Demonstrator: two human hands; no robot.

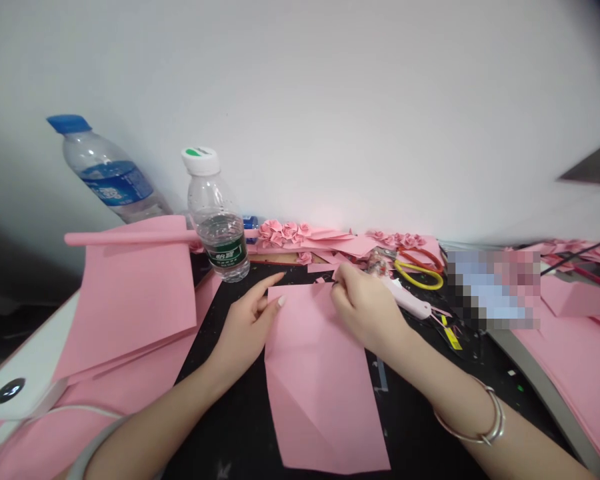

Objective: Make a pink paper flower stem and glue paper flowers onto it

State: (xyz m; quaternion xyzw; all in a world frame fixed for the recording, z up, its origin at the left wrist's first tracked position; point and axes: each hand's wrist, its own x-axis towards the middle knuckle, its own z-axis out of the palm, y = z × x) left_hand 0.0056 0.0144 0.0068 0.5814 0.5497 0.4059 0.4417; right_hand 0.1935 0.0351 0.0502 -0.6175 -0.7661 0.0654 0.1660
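A sheet of pink paper (320, 393) lies lengthwise on the black mat, with creases across it. My left hand (247, 327) is at its upper left corner: the thumb presses on the paper, the index finger stretches past the top edge, and the other fingers are partly hidden. At the upper right, my right hand (365, 310) is closed in a pinch on the paper's edge, its fingertips mostly out of sight. Beyond that hand lie a pink-handled tool (413, 303) and scissors with red and yellow handles (420, 275).
A clear water bottle (223, 240) stands behind my left hand, and a blue-capped bottle (113, 177) leans at the wall. Folded pink sheets (135, 300) lie left. Paper roses (285, 232) line the back. A pixelated device (495, 290) and more pink paper (580, 347) are right.
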